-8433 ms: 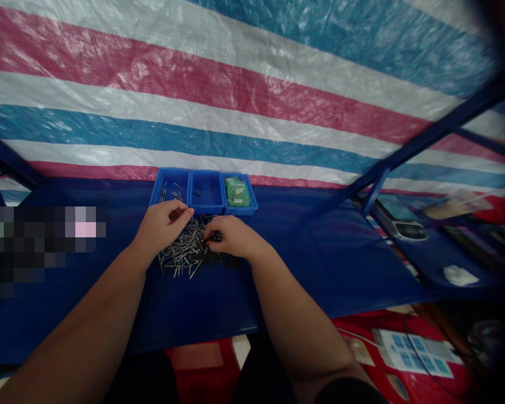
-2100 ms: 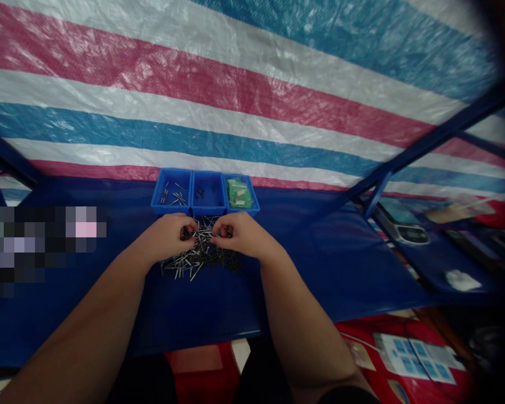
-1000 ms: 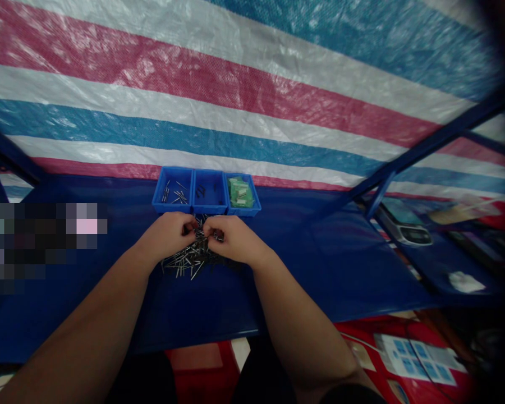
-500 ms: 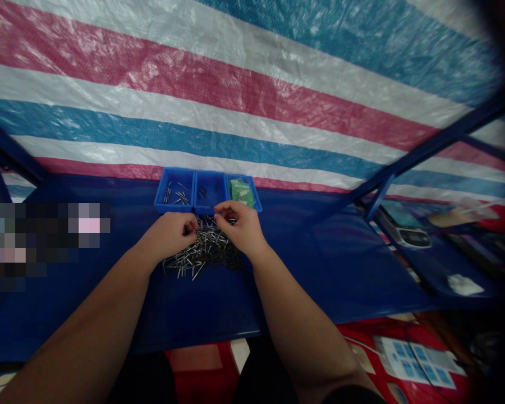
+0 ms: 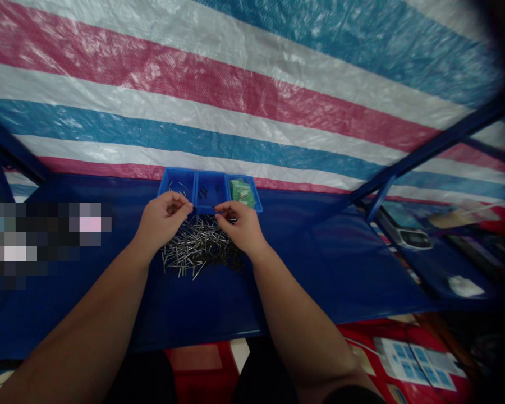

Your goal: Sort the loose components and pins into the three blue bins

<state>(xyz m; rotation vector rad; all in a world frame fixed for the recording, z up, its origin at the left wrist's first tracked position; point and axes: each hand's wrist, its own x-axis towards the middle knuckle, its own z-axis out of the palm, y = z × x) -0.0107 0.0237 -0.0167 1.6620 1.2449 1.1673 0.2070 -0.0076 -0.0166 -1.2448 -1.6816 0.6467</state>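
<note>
A striped tarp (image 5: pixel 235 112) hangs behind a blue table (image 5: pixel 320 252), on which three bins (image 5: pixel 216 197) stand in a row. In front of the bins lies a heap of metal pins (image 5: pixel 197 247), flanked by the left hand (image 5: pixel 160 219) and right hand (image 5: pixel 244 226), apart from each other, fingers curled toward thumbs; whether either grips a pin cannot be told. Green packets (image 5: pixel 242 192) lie in the rightmost bin.

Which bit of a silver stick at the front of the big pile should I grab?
I'd pinch the silver stick by its near end, coming from the person's side. It's thin and straight, and that end pokes out of the pile over the blue table, while its far end seems tangled among other sticks.
</note>
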